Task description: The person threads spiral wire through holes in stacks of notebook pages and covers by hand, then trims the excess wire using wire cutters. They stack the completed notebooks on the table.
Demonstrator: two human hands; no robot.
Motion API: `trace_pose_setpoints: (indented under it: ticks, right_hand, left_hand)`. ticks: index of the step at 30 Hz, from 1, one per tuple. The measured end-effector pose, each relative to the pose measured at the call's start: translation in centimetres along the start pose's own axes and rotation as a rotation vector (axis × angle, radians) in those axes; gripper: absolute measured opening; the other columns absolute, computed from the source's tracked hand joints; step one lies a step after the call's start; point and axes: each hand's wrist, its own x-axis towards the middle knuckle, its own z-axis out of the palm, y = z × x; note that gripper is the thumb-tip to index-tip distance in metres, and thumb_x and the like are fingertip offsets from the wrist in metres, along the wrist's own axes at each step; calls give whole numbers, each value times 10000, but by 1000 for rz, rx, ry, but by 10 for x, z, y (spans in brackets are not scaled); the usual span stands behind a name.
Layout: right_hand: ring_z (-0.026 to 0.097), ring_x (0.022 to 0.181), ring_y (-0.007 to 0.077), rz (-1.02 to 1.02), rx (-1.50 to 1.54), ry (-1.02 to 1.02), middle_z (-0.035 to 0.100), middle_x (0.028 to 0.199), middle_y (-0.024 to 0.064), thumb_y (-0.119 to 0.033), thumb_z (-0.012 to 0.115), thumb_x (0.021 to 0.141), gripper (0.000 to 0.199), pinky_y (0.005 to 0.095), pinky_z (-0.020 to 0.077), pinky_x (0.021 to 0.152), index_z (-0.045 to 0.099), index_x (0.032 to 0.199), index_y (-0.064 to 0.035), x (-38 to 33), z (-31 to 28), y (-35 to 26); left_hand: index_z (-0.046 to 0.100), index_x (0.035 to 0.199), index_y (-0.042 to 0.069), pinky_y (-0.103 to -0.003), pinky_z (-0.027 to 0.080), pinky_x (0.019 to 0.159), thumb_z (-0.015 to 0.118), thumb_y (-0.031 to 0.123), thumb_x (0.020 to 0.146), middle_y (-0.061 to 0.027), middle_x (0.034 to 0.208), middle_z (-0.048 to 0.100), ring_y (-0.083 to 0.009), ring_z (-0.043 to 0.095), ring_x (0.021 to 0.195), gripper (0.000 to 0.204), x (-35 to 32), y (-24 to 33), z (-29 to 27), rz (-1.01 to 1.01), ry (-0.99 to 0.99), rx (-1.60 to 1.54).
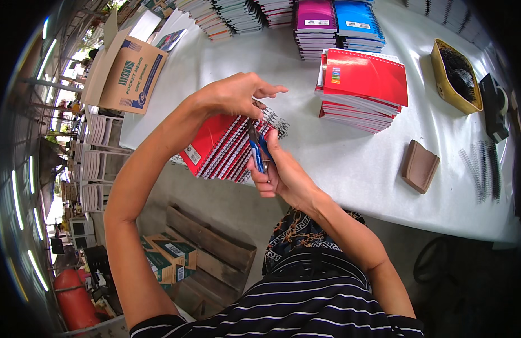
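My right hand (pixel 269 174) grips blue-handled pliers (pixel 257 151), jaws pointing up at the edge of a stack of red spiral notebooks (pixel 207 143). The stack lies at the table's near edge, its coiled spines turned toward me and to the right. Loose wire coil ends (pixel 278 123) stick out past its far right corner. Over that corner arches my left hand (pixel 235 96), thumb and a finger pinched together at a coil end beside the plier jaws, another finger stretched out to the right. The exact contact of the jaws is too small to make out.
Another pile of red notebooks (pixel 362 79) stands to the right, with purple (pixel 315 22) and blue (pixel 359 25) ones behind. Farther right are a yellow basket (pixel 477 107), a tape dispenser (pixel 493 107), a brown block (pixel 420 167) and loose coils (pixel 483 172). A cardboard box (pixel 131 76) sits left.
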Motion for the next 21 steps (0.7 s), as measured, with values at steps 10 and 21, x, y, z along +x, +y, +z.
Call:
trace_pose_setpoints:
  ticks: [10,21]
  right_hand:
    - [621,695,179,-35,-69,-26,606,802,63,-721,174,950,824,360,554,703,597,1031,-18,6,-7,5]
    - [539,632,152,34,13,-19,538,727,27,-771,226,927,805,319,458,573,585,951,-50,15,-11,6]
  left_hand:
    - [498,1362,-46,-389,497,1037,635,-78,752,-132,1471,480,-317,506,1309,627,2,-5,-1,-6,-20,19]
    - [500,1387,5,-414,509,1005,687,-16,736,-193,1414,522,-366,562,1244,677,6,17,-2,-30,-56,231]
